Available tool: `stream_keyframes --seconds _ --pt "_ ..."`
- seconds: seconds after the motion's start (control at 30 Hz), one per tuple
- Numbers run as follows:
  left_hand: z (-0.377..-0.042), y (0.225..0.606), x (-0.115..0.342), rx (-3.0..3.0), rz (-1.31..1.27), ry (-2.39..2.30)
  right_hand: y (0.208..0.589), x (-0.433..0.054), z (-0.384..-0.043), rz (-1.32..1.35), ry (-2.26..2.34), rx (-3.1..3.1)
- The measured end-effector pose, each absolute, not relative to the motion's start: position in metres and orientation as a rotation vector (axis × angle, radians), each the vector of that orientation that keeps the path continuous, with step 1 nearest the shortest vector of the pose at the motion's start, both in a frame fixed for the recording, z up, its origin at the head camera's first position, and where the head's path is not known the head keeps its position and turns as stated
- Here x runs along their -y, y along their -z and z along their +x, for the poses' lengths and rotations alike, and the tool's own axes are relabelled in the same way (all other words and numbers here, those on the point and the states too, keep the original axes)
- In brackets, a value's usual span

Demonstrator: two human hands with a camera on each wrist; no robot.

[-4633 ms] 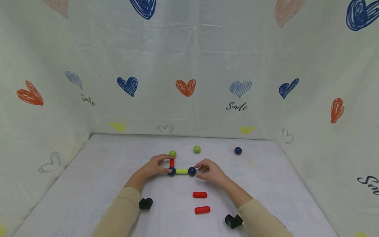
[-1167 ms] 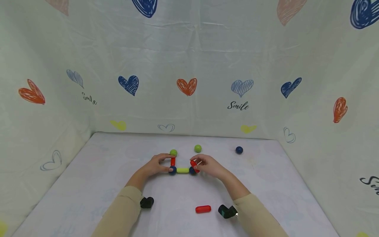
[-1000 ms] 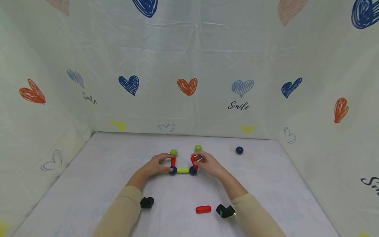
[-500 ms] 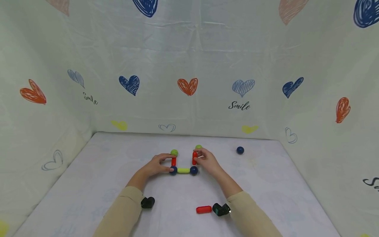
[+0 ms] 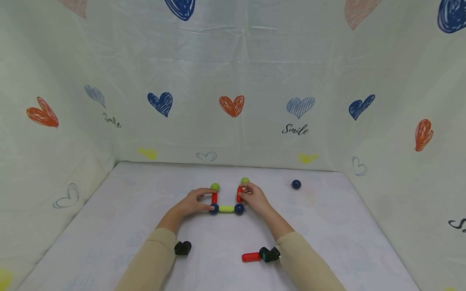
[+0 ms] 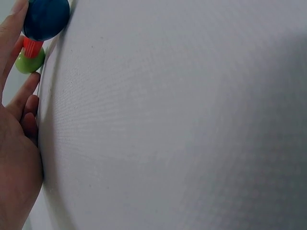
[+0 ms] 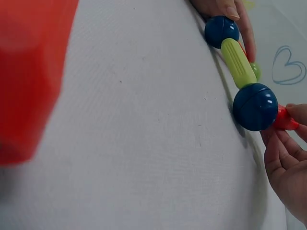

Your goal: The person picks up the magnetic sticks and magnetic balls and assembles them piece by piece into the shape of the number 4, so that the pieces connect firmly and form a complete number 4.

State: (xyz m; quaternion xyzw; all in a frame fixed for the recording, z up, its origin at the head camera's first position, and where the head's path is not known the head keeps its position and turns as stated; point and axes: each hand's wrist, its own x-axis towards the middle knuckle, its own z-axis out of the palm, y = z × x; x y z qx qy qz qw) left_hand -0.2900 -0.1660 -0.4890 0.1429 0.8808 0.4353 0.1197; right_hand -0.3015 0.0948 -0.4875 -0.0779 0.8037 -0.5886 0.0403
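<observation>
The glossy red plastic-looking rod [image 5: 239, 195] stands between the fingertips and thumb of the right hand [image 5: 256, 199], which pinches it just behind the glossy dark-blue ball [image 5: 239, 209]; whether rod and ball touch is hard to tell. Fingers partly cover the smooth lime-green ball [image 5: 245, 180] at the rod's far end, so any contact there is hidden too. A ridged yellow-green rod [image 5: 226, 209] joins that blue ball to a second dark-blue ball [image 5: 216, 209], gripped by the left hand [image 5: 191, 201]: its thumb overlaps this ball, while a forefinger hides where a second red rod [image 5: 214, 199] meets a grooved green ball [image 5: 215, 187]. The hands are well apart. Nearer the person, a third red rod [image 5: 250, 257] has one end hidden by the black wrist camera [image 5: 270, 254]. In the right wrist view, a large red shape [image 7: 29, 72] is blurred and cut off.
</observation>
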Motion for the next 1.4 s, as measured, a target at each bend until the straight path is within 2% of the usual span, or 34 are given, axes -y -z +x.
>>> stream_keyframes --seconds 1.4 --pt "-0.2903 0.4908 0.1653 -2.573 0.405 -1.297 0.4844 -0.094 -0.301 -0.232 1.589 -2.536"
